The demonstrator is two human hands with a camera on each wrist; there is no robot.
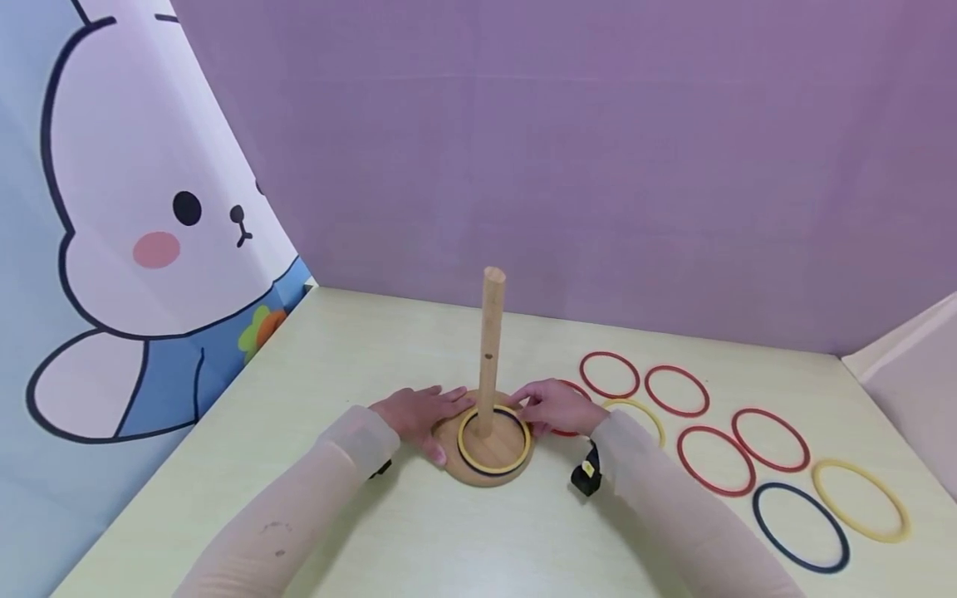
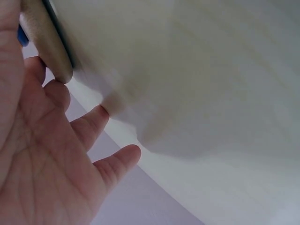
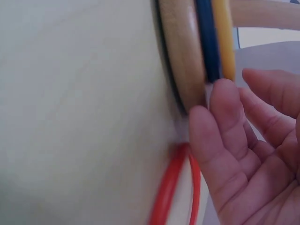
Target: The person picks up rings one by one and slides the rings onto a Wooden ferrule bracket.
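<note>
The left hand (image 1: 422, 415) lies spread on the left side of a round wooden base (image 1: 450, 440), fingers fairly straight and grasping nothing. The right hand (image 1: 557, 405) is relaxed too, loosely bent fingertips meeting the right edge of the base beside two stacked rings, without gripping them. The base is a smooth, pale brown disc with a rounded rim; from it rises a plain cylindrical wooden post (image 1: 490, 332), marked by one small dark spot. Round the post's foot, a glossy yellow ring (image 3: 226, 42) lies over a dark blue ring (image 3: 209, 42), both slim hoops. Pale, soft-looking sleeves (image 1: 299, 498) cover the forearms, and a small black device (image 1: 586, 477) sits at the right wrist. Further right on the light, faintly grained tabletop (image 1: 419, 531) lie five red rings (image 1: 679, 448), one partly hidden by the right hand, a yellow hoop (image 1: 661, 432) partly behind the right arm, and, at the near right, another yellow hoop (image 1: 885, 538) and a dark blue hoop (image 1: 826, 570). Purple cloth (image 1: 598, 166) hangs along the far side; at left, a smooth panel bears a rounded white cartoon animal (image 1: 149, 183).
</note>
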